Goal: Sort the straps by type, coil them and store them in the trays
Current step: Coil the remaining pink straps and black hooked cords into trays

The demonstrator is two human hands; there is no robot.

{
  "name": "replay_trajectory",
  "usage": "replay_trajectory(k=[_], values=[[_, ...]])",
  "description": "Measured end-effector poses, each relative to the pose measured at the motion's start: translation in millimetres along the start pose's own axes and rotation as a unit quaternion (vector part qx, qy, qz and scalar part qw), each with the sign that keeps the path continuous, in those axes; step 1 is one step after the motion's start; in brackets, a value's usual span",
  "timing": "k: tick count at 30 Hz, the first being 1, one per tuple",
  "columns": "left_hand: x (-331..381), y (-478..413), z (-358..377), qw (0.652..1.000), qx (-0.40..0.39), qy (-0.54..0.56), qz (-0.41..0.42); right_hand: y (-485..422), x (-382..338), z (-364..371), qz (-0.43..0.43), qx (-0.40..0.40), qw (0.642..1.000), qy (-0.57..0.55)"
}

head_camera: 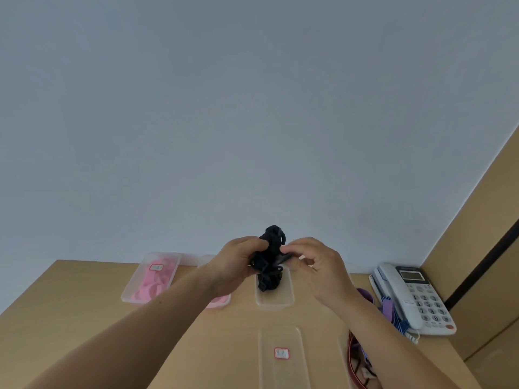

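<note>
Straps (271,248) in a black upright bundle are pinched from both sides by left hand (237,263) and right hand (316,262), directly over a tray (289,300).

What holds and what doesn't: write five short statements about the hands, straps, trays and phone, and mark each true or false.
1. The left hand and the right hand both hold the black strap bundle. True.
2. The far left tray holds pink straps. True.
3. Purple straps lie beside the telephone. True.
4. The telephone stands at the left side of the table. False: it stands at the right side.
5. The near labelled tray is filled with black straps. False: no straps show in it.
</note>
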State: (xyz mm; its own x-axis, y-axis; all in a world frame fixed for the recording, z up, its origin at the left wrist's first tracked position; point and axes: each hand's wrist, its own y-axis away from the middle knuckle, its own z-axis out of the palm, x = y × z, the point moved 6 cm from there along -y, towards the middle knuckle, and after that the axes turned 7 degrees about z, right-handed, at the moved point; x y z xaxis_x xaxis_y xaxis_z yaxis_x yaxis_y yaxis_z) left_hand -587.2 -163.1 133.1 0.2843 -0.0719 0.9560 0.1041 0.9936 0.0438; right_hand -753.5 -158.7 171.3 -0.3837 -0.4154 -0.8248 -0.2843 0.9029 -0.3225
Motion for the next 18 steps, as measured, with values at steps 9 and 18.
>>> replay_trajectory(k=[9, 18], values=[[6.5, 3.2, 15.8, 0.996, -0.083, 0.038, 0.022, -13.5, 24.8, -4.8, 0.171, 0.031, 0.976, -0.131], [-6.4, -1.9, 13.3, 0.996, -0.077, -0.039, 0.039, -14.1, 39.2, 3.6, 0.245, 0.124, 0.95, -0.146]])
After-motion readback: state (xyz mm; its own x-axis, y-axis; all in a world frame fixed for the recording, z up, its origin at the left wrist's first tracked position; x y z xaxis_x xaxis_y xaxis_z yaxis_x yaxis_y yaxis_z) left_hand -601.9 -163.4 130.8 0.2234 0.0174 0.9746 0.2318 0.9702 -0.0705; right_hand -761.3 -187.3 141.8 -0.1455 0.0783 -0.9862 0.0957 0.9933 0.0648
